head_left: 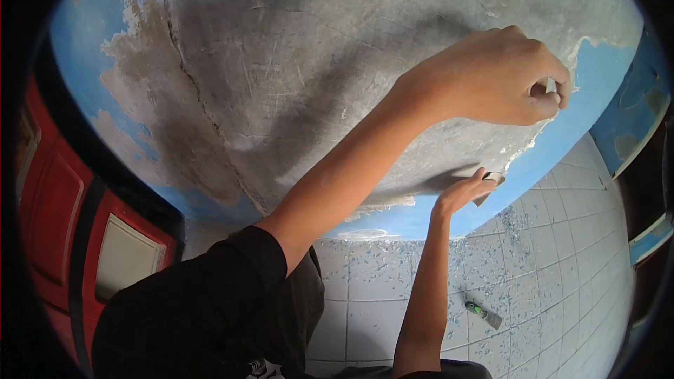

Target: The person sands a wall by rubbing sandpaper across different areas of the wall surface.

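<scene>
Both clamped: left hand (500, 76) on whitish piece (551, 85), right hand (461, 193) on beige sheet (497, 178); wall (309, 56) cracked, grey, blue-edged

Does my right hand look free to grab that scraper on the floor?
Probably not as is: nothing visible blocks the way from the right hand to the scraper, but that hand holds a pale piece.

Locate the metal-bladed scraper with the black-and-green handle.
Head view, lower right: the scraper lies on the pale grey tiled floor among blue paint flakes, just right of the person's right forearm.
</scene>
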The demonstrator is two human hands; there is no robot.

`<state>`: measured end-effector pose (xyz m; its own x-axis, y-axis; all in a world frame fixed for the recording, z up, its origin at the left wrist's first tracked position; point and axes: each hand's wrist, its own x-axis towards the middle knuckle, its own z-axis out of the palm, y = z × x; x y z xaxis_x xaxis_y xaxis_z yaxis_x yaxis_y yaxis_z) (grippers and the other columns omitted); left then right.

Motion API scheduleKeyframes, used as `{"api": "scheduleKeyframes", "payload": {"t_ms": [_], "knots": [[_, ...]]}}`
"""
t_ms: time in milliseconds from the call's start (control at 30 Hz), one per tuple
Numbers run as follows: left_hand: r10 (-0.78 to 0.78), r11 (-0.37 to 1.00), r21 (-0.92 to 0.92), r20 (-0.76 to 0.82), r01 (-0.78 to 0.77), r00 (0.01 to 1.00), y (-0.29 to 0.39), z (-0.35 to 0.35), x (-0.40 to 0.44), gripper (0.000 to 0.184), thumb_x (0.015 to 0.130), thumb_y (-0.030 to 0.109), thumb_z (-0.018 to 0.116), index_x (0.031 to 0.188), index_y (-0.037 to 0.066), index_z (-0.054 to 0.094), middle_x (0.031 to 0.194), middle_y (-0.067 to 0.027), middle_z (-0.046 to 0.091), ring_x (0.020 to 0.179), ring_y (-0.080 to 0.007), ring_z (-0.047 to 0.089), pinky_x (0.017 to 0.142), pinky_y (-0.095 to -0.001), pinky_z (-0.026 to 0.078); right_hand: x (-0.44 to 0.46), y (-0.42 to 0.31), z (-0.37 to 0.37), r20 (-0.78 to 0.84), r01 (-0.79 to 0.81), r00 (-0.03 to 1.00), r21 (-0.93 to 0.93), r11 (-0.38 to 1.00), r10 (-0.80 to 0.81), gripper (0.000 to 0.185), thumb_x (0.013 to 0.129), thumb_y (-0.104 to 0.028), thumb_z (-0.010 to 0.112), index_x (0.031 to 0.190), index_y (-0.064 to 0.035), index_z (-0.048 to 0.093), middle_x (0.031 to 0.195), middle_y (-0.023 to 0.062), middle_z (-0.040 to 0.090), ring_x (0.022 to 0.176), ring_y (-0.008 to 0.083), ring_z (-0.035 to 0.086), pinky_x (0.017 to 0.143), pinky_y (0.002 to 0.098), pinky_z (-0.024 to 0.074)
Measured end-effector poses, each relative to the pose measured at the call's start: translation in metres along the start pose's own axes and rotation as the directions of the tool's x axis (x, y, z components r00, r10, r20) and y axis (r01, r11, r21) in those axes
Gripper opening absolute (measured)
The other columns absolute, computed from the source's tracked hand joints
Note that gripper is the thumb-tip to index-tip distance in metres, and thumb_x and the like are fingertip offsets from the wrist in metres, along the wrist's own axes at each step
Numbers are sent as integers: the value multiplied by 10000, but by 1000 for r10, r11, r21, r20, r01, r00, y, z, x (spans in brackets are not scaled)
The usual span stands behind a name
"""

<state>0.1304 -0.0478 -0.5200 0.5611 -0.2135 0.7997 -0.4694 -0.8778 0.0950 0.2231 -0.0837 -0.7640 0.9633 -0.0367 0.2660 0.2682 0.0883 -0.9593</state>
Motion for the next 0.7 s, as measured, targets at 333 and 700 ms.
{"api": "scheduleKeyframes", "payload": {"t_ms": [333,700], "knots": [[-13,1000,-26,72,15,997,-3,20,6,163,751,78,571,870,59,682,768,-99,681,677,-160,665,642,-270,533,-56,30,17,84,251,966,-55,966,-246,797,918,-483,324,1378,52,-46,1455,224,-81,1357,332,-52,1103,419,-13],[-6,999,-41,56,8,998,-7,22,6,168,746,84,564,861,57,684,737,-104,677,650,-156,659,618,-259,515,-81,12,25,131,218,970,-81,972,-207,805,913,-485,318,1376,45,-71,1449,230,-99,1354,339,-59,1103,443,12]]}}
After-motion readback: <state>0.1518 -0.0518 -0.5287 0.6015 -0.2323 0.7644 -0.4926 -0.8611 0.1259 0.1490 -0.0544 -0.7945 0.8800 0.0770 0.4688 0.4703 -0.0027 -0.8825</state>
